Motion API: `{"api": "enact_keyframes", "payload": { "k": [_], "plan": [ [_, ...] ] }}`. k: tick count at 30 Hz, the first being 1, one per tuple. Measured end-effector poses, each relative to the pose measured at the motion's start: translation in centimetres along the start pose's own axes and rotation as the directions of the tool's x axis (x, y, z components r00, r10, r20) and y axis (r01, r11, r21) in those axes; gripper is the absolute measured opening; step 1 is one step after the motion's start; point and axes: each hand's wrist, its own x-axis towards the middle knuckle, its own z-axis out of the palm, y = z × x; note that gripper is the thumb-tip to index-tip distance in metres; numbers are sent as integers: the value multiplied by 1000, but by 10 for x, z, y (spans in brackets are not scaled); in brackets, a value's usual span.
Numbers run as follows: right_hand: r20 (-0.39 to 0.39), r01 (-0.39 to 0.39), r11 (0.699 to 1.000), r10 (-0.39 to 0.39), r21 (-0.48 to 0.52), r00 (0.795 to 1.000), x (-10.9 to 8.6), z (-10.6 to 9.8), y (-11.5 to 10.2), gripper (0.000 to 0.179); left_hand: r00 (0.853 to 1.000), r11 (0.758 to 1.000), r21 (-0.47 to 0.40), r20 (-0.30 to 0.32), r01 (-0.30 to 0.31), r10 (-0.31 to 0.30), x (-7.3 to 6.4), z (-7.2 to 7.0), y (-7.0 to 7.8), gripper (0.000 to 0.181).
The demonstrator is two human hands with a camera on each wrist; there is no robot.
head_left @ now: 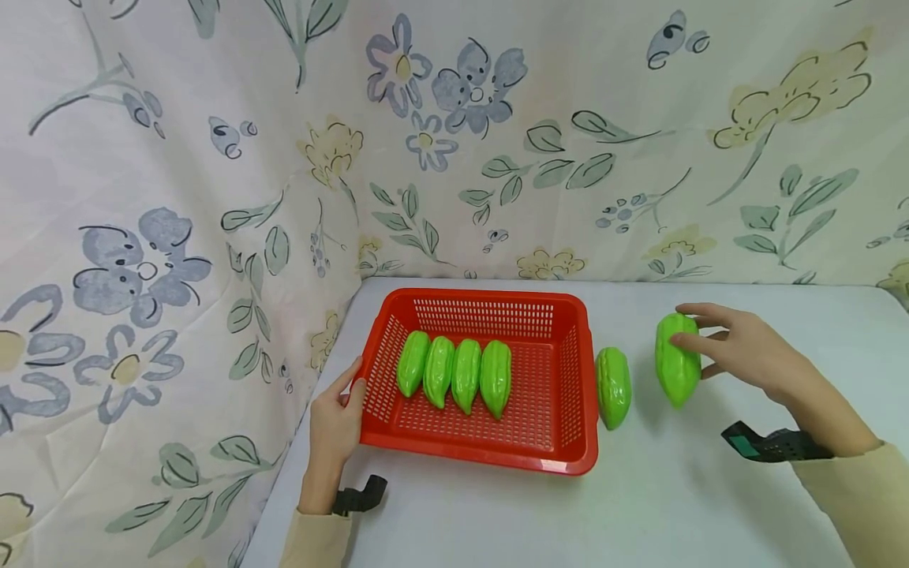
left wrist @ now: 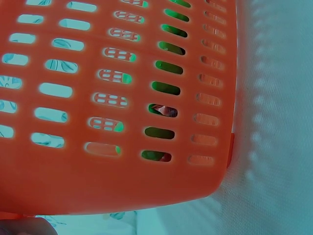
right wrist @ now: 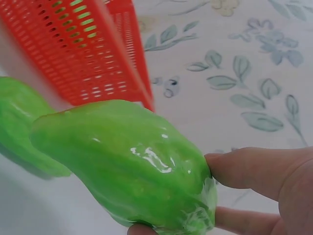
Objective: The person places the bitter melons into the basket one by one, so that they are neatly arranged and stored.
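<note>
A red plastic basket (head_left: 490, 461) with slotted walls stands on the white table. Inside it, several glossy green ribbed fruits (head_left: 466, 375) with pointed ends lie side by side. My left hand (head_left: 335, 418) grips the basket's left rim; in the left wrist view only a fingertip (left wrist: 27, 226) shows at the lower corner. To the right of the basket, my right hand (head_left: 742, 347) pinches another such green fruit (right wrist: 132, 161) by one end between thumb and fingers, its pointed tip towards the front. Between that hand and the basket, one more green fruit (head_left: 614, 386) rests on the table close to the basket's right wall.
A white table (head_left: 497, 521) extends under the basket and off to the right. Behind it and along the left side hangs a floral cloth (head_left: 497, 213), close to the table's edges. Each wrist wears a dark strapped device (head_left: 774, 443).
</note>
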Motion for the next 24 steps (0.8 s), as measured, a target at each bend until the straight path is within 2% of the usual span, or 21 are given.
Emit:
{"api": "enact_keyframes", "payload": {
  "k": [6, 11, 16, 24],
  "plan": [
    [-22, 9, 1000, -9, 19, 1000, -6, -13, -3, 72, 1000, 1000, 5, 1, 6, -6, 0, 0, 0, 42],
    [-35, 26, 999, -25, 26, 999, -7, -13, -6, 70, 1000, 1000, 0, 7, 4, -4, -1, -1, 2, 42],
    [-35, 42, 999, -42, 20, 999, -1, -5, -21, 69, 1000, 1000, -7, 11, 0, 0, -2, -2, 4, 42],
    [1, 83, 994, -83, 65, 997, 13, 21, -59, 67, 1000, 1000, -12, 20, 20, -20, -2, -3, 6, 43]
  ]
}}
